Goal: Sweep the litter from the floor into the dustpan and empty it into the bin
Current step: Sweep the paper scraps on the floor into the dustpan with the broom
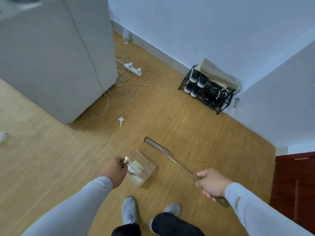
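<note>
My left hand (112, 169) grips the handle of a clear plastic dustpan (144, 166) held just above the wooden floor; a small yellowish piece of litter (137, 166) lies inside it. My right hand (211, 183) is closed around the long handle of a broom (177, 165), whose narrow head (156, 144) rests on the floor just beyond and to the right of the dustpan. A crumpled white tissue (121, 120) lies on the floor farther ahead, near the corner of the grey cabinet. No bin is in view.
A tall grey cabinet (56, 53) fills the left. A white power strip (133, 68) and looping cables (119, 89) lie beside it. A black shoe rack (208, 87) stands against the far wall, a dark red door (296, 184) at right. My feet (130, 210) are below the dustpan.
</note>
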Demonstrator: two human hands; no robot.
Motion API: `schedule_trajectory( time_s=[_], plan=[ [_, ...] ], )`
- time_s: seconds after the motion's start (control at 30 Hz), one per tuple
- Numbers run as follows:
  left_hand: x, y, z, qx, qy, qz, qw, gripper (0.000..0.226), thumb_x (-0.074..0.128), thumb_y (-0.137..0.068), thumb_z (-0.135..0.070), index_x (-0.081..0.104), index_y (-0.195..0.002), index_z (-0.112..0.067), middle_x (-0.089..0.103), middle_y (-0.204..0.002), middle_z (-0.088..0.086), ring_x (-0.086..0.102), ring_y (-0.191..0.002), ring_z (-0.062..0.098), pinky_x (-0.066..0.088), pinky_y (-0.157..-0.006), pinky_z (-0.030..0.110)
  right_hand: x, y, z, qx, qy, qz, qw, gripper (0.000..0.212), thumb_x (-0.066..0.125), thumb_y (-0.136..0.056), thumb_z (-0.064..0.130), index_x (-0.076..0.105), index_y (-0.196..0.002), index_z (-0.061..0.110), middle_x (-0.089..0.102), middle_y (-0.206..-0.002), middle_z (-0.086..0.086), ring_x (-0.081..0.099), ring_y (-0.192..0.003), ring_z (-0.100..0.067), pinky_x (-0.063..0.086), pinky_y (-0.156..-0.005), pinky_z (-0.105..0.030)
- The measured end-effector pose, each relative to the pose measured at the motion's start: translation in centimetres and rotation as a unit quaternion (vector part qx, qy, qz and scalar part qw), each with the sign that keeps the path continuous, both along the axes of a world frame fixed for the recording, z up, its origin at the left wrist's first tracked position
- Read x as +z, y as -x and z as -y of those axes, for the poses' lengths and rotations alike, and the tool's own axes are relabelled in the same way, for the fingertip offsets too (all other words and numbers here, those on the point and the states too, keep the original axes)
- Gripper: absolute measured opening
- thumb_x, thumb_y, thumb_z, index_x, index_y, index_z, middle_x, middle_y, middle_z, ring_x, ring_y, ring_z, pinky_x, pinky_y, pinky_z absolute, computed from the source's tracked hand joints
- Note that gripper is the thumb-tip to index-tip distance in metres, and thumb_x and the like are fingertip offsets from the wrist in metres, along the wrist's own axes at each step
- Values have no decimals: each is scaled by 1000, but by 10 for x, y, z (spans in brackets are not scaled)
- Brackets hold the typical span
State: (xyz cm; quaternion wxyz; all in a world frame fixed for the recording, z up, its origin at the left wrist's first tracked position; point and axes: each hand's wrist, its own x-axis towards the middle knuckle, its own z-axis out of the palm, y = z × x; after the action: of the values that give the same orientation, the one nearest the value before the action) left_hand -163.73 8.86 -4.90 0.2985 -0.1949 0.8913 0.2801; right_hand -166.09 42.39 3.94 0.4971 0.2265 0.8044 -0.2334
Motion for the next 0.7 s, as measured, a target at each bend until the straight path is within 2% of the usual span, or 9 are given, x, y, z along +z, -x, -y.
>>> schedule_trajectory(
  time_s=[0.2, 0.43, 0.53, 0.7],
  plan=[
    [6, 20, 27, 74, 6, -16, 997, 24, 54, -92, -38, 62, -111, -25, 67, -91, -2, 66, -86, 26, 56, -80, 34, -7, 55, 49, 13, 11, -66, 998, 44, 49, -91, 14, 62, -133, 7, 59, -63, -12, 51, -48, -21, 45, -49, -30],
    [-4, 67, 42, 163, 35, -16, 986, 26, 55, -94, -39, 60, -114, -23, 63, -85, -4, 62, -79, 24, 51, -73, 31, -24, 146, 78, 42, 43, -69, 996, 41, 48, -92, 15, 63, -129, 6, 58, -63, -8, 54, -48, -20, 46, -52, -30],
    [-12, 96, 50, 190, 50, -3, 980, 28, 55, -94, -38, 60, -116, -22, 65, -88, -2, 62, -81, 25, 51, -73, 32, -40, 189, 90, 61, 50, -63, 995, 42, 48, -92, 15, 64, -130, 6, 60, -65, -9, 56, -52, -22, 47, -56, -32],
    [-29, 131, 63, 224, 61, 9, 973, 23, 57, -93, -37, 62, -108, -21, 67, -89, 1, 63, -82, 27, 55, -76, 37, -60, 256, 119, 110, 48, -62, 991, 42, 48, -91, 14, 64, -129, 4, 57, -60, -7, 52, -41, -17, 47, -56, -31]
  ],
)
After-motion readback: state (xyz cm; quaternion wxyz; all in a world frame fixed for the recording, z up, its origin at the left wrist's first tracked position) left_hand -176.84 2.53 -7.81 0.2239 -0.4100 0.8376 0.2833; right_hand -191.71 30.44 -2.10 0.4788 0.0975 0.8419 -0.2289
